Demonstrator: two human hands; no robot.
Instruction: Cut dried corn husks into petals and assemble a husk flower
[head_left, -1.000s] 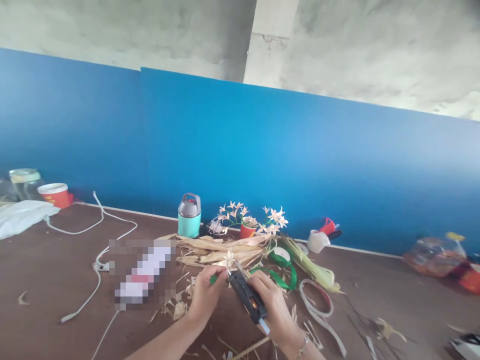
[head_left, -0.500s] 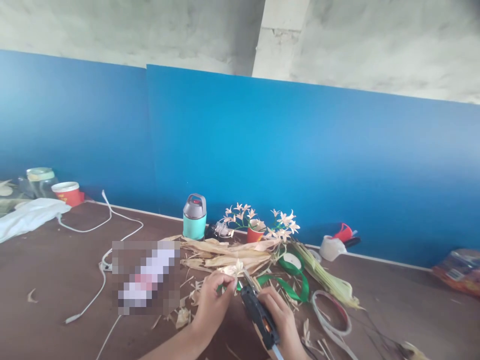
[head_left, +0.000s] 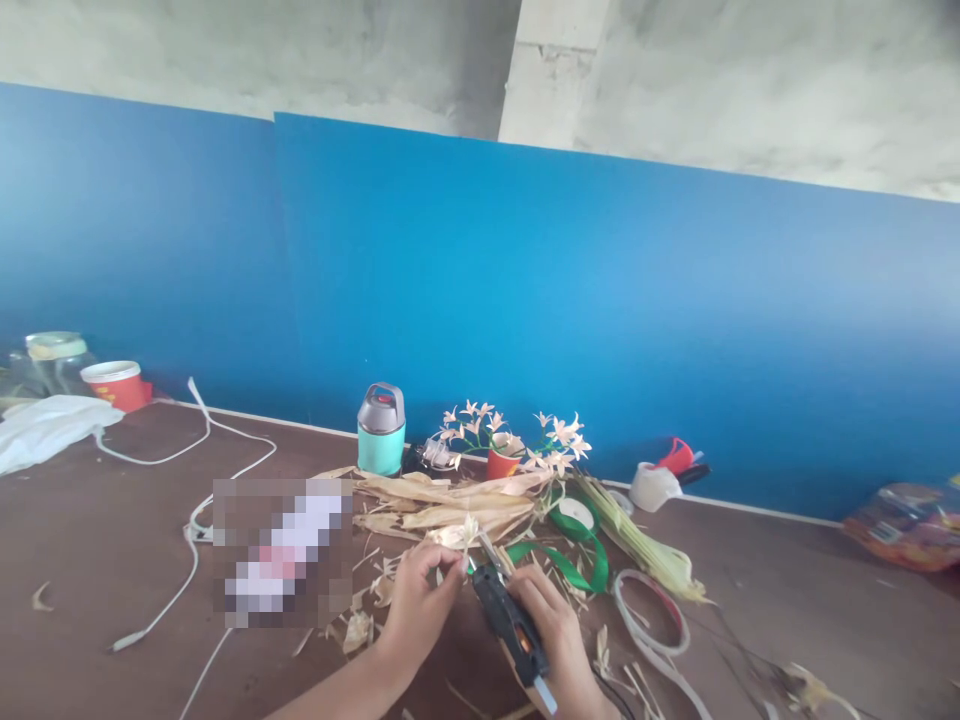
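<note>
Between the thumb and fingers of my left hand is a small pale flower that looks made of dried husk. My right hand grips a black glue gun, a whitish glue stick poking out of its rear. The gun's nozzle points up and left, close to my left fingertips and the flower's base; whether they touch, I cannot tell. A thin metallic piece shows beside the nozzle. Behind the hands lie dried corn husks and a roll of green ribbon.
Finished-looking pale flowers stand by a red paper cup. A turquoise flask is left of them. White cables and a blurred-out object lie leftward; a tape roll and green husk bundle rightward. Husk scraps litter the brown table.
The whole view has shifted slightly, so the table things appear a little further left. Both hands keep nearly the same pose, with the glue gun still at the flower.
</note>
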